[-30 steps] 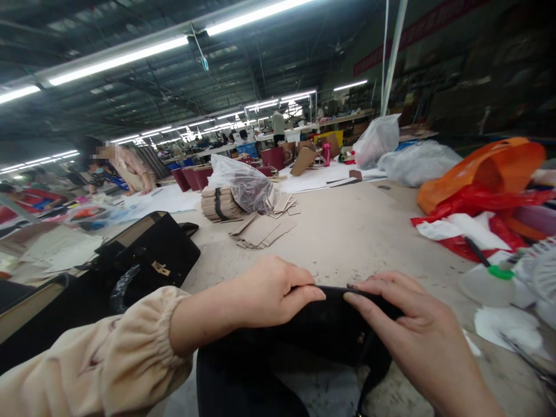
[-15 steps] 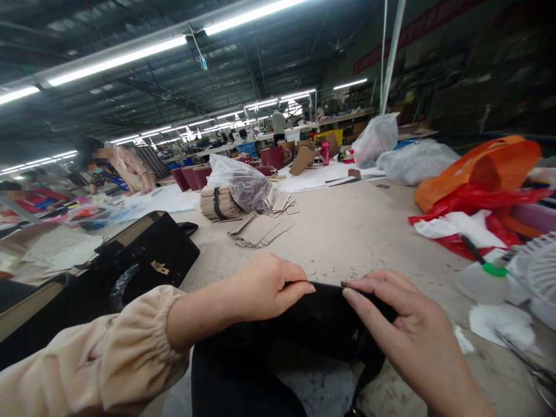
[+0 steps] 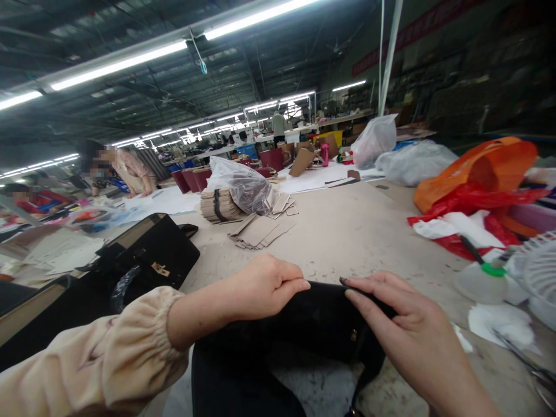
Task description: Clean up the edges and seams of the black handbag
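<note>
Fingers of the left hand [image 3: 264, 286] close their grip on the top rim of the black bag [image 3: 321, 321] at the near edge of the desk [image 3: 360, 231], while the right hand [image 3: 403, 330], grip open, presses flat fingers there, seemingly steadying it.

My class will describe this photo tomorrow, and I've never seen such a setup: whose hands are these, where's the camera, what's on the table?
No machine here: a camera on a person's head looks down at their own hands. The left hand pinches the top edge of a black bag; the right hand lies on that edge. On the table sit a second bag, card pieces, an orange sack and a green-capped bottle.
</note>
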Motion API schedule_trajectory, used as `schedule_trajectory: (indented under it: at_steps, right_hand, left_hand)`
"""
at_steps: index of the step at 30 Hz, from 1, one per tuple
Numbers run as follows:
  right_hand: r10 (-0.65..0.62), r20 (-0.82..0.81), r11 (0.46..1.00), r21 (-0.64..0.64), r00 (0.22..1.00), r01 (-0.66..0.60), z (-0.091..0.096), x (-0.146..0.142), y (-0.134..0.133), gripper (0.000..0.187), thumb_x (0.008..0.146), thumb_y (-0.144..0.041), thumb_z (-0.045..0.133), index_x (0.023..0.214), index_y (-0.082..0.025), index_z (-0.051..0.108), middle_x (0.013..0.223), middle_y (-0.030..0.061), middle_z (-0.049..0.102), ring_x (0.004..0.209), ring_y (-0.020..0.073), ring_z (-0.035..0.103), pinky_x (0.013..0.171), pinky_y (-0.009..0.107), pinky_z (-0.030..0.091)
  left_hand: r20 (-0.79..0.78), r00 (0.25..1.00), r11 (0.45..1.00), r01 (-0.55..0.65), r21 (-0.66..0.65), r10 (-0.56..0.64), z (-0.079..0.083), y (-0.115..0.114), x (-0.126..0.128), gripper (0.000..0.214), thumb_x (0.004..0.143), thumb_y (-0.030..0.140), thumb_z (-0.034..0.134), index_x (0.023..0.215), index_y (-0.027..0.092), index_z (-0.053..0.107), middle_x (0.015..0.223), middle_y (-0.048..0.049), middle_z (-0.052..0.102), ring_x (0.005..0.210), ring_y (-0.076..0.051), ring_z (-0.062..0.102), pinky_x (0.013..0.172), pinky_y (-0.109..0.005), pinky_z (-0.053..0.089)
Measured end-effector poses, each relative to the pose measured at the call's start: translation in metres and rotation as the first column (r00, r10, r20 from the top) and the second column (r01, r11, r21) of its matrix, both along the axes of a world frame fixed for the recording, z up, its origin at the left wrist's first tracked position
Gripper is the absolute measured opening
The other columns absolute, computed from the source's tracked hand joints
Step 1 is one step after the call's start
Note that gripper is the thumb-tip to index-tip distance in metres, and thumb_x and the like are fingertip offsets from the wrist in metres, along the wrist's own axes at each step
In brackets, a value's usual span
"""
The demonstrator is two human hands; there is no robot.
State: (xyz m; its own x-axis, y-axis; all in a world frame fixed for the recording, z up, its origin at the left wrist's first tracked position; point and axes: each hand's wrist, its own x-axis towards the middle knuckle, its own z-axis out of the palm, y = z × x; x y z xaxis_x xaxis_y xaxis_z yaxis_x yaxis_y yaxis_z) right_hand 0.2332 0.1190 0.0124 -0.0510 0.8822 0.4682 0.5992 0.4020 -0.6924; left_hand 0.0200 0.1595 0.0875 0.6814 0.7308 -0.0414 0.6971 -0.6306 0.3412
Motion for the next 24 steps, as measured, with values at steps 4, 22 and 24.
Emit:
schedule_trajectory:
  at_steps: [4, 22, 24]
  right_hand:
    - [-0.08, -0.025, 0.997, 0.003, 0.996, 0.081, -0.003, 0.001, 0.0, 0.031, 0.082, -0.035, 0.054, 0.111, -0.027, 0.062, 0.094, 0.0027, 0.065, 0.087, 0.0174, 0.061, 0.074, 0.029, 0.049]
    - [-0.229, -0.022, 0.973, -0.007, 0.973, 0.229, -0.022, 0.006, 0.016, 0.044, 0.078, -0.041, 0.057, 0.119, -0.025, 0.054, 0.093, 0.0016, 0.062, 0.079, 0.0167, 0.06, 0.073, 0.03, 0.048]
    - [-0.231, -0.013, 0.973, 0.007, 0.973, 0.231, -0.022, 0.006, 0.017, 0.044, 0.078, -0.04, 0.056, 0.119, -0.024, 0.054, 0.094, 0.002, 0.062, 0.08, 0.017, 0.06, 0.074, 0.031, 0.048]
  left_hand:
    - [0.013, 0.999, 1.0, -0.031, -0.005, 0.031, -0.002, 0.002, 0.0, 0.031, 0.089, 0.028, 0.041, 0.07, 0.014, 0.061, 0.06, 0.0007, 0.057, 0.055, -0.008, 0.046, 0.057, -0.019, 0.035]
    - [0.021, 1.0, 0.994, -0.019, -0.111, 0.021, 0.002, 0.034, 0.042, 0.024, 0.083, 0.028, 0.048, 0.084, 0.017, 0.069, 0.07, 0.0008, 0.067, 0.065, -0.01, 0.055, 0.059, -0.018, 0.04]
    - [0.024, 1.0, 0.998, -0.002, -0.063, 0.004, -0.002, 0.033, 0.042, 0.023, 0.083, 0.027, 0.048, 0.084, 0.016, 0.068, 0.072, -0.0001, 0.067, 0.065, -0.01, 0.056, 0.061, -0.019, 0.041]
